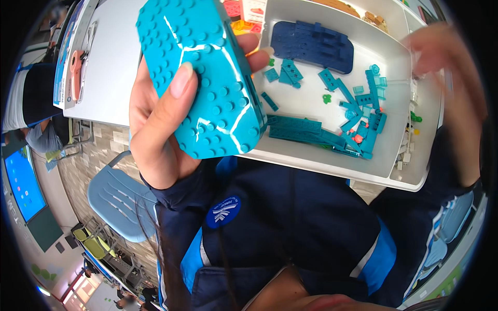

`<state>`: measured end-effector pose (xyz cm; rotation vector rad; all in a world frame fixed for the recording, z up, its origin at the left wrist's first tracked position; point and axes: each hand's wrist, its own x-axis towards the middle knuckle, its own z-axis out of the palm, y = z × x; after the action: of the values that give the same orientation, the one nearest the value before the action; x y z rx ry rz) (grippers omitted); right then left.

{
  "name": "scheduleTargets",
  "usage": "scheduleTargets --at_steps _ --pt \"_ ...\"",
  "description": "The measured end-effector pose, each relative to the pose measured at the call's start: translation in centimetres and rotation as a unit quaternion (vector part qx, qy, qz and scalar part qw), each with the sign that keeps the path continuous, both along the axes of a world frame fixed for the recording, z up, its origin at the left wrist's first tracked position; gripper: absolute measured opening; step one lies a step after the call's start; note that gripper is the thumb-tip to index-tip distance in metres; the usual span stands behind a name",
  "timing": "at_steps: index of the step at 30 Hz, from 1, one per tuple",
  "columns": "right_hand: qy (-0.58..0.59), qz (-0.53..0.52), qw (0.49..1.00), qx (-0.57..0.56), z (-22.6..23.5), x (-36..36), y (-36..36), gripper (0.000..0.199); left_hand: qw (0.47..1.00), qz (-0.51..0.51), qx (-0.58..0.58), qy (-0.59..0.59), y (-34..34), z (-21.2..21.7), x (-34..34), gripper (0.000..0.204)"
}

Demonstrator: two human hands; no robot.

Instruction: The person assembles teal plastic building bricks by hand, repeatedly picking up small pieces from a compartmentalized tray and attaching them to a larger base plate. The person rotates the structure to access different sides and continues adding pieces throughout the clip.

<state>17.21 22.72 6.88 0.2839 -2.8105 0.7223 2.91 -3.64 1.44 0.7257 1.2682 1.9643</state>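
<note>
My left hand (158, 116) is closed on a teal studded toy-brick plate (212, 96), its thumb pressed on the studded face and its fingers round the edge. White lines run over that face. The plate is held up beside a white divided box (332, 175). In the box's near compartment lie a dark blue brick plate (311, 47), several teal bricks (345, 98), long teal pieces (295, 127) and a small green piece (327, 98). My right hand (436, 49), smeared by motion, is above the box's right side; its fingers cannot be made out.
Other box compartments hold brown pieces (373, 22) and white pieces (405, 150). Red and yellow pieces (241, 23) lie behind the teal plate. On the white table (111, 57) is an orange-handled tool (77, 75). A blue chair (122, 197) stands left; other people are farther off.
</note>
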Motion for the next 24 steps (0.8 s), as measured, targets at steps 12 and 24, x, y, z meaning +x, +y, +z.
scheduleTargets --at_steps 12,24 --pt "-0.217 0.091 0.971 -0.048 -6.8 -2.4 -7.9 0.015 0.994 0.045 0.078 -0.059 0.1 0.0 2.2 0.058" --pt "-0.17 0.038 0.967 -0.185 -1.4 -0.8 -1.6 0.013 0.983 0.131 0.118 -0.046 1.5 -1.7 2.6 0.048"
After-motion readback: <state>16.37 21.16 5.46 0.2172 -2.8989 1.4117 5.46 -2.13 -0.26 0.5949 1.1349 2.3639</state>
